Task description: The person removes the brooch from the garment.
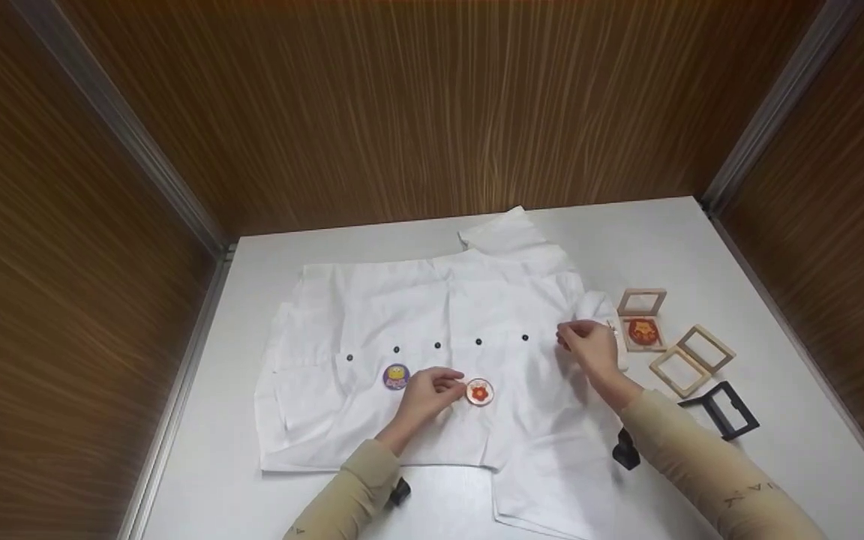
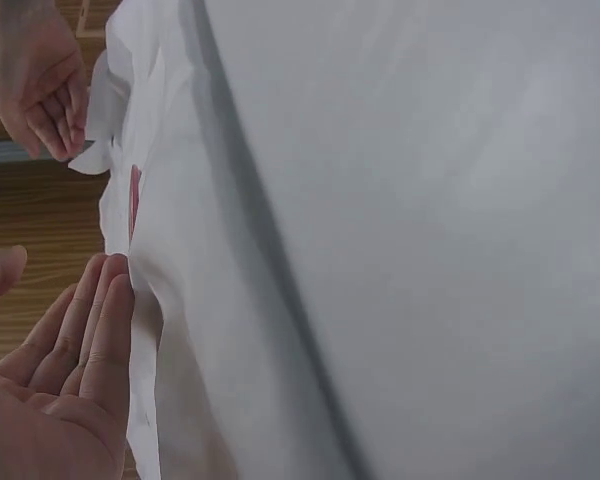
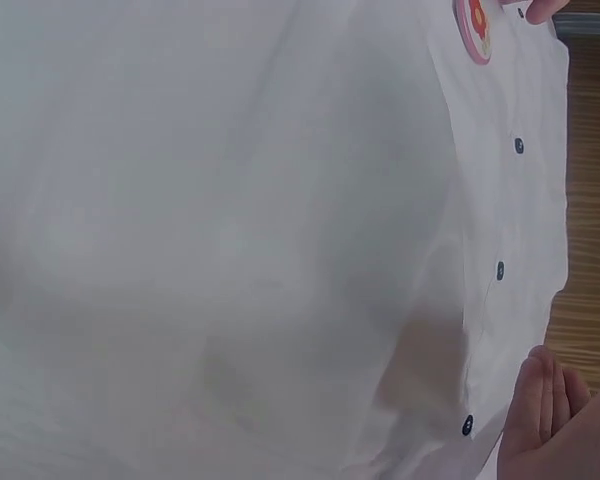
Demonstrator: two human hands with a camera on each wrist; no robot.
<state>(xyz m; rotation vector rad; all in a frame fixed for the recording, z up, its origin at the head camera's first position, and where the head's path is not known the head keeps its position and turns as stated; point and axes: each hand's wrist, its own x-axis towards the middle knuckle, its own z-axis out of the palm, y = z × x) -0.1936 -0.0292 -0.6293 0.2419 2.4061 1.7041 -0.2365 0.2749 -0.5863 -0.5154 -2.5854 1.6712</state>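
Note:
A white shirt (image 1: 402, 307) with a row of dark buttons (image 1: 478, 342) lies spread on the table. Two round badges are on its front: a purple one with a yellow figure (image 1: 396, 376) and a white one with a red flower (image 1: 480, 391). My left hand (image 1: 426, 394) is between them, its fingertips at the flower badge's edge; the left wrist view shows straight fingers and the thumb apart. Over the shirt's right part hovers my right hand (image 1: 591, 346), fingers loosely bent, beyond the last visible button. Nothing shows in its grasp in the right wrist view (image 3: 560, 420).
To the right stand open display cases: a pinkish one (image 1: 642, 294) with a red-orange badge (image 1: 643, 331), a wooden-coloured one (image 1: 691, 361) and a black one (image 1: 732, 411). Brown wood-grain panels (image 1: 432, 112) border the white table (image 1: 267, 262).

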